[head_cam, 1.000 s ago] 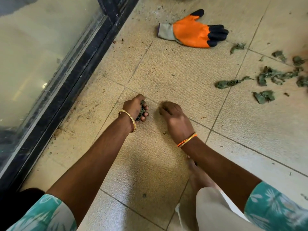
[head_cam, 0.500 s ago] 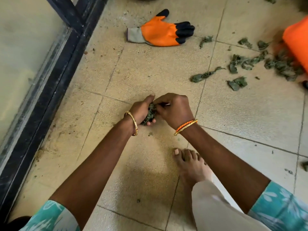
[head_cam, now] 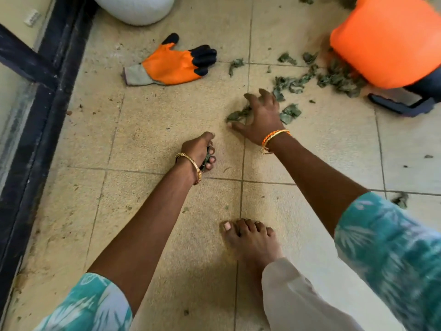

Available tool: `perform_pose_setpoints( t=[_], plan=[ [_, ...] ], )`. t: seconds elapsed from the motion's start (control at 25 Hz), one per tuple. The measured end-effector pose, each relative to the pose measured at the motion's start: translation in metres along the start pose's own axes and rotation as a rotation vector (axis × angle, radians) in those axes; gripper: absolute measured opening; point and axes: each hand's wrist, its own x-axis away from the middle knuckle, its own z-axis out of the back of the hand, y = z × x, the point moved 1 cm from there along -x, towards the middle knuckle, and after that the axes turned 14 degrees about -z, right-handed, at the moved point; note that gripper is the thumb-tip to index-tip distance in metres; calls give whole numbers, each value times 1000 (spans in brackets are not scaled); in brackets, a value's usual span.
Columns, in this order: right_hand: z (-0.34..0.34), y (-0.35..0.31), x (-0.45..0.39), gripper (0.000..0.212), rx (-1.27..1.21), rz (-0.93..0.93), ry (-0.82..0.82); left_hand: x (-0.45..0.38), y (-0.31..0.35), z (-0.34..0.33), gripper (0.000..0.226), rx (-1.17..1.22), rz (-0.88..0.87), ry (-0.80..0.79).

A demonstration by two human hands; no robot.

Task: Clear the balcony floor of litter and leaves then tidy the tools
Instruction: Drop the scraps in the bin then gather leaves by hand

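My left hand is curled round a small bunch of dry green leaves, low over the beige tiles. Further right, my right hand reaches out with fingers spread over a dry leaf on the floor, touching it. More dry leaves lie scattered beyond it, up to the orange bucket. An orange work glove with black fingertips lies flat on the tiles at the upper left.
A dark door frame with glass runs down the left side. A white rounded pot stands at the top. A dark blue handle lies under the bucket. My bare foot is on the tiles below my hands.
My right hand left the left hand and reached out to the right onto a leaf. The left hand keeps its bunch of leaves. The view shifted, so the bucket shows more.
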Motion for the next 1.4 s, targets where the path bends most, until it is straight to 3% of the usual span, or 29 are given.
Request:
perform_pose_setpoints(
  t=[0.08,0.2,0.28,0.4,0.52,0.6,0.72,0.8,0.92,1.0,1.08,1.24,1.4],
  plan=[
    [-11,2,-8,77,58,27,-44,-1,3,-5,29,-43,-19,28],
    [-27,-2,2,32,-125,210,70,-2,5,-13,23,-61,-40,51],
    [-20,-6,7,19,-182,241,131,-3,6,-16,25,-67,-51,59],
    [-12,-1,30,21,-345,185,183,-4,6,-20,27,-62,-91,11],
    [-17,6,88,32,-430,174,-9,-3,6,-30,32,-80,-154,-47],
    [-3,7,70,28,-565,106,80,1,8,-41,38,-92,-186,-93],
    [22,7,53,48,-634,55,13,2,6,-58,34,-104,-214,-150],
    [29,24,53,39,-683,28,62,-2,5,-63,32,-120,-198,-157],
    [34,52,34,33,-432,-66,169,-8,5,-67,33,-103,-111,-134],
    [26,70,6,52,-196,-116,67,-8,6,-69,32,-119,-81,-102],
    [7,76,3,52,-62,-7,44,-5,6,-71,30,-134,-77,-81],
    [-7,77,17,24,-69,192,266,-3,6,-80,16,-146,-63,-108],
    [0,81,28,17,-78,154,327,-1,5,-93,14,-96,-57,-206]
  ],
)
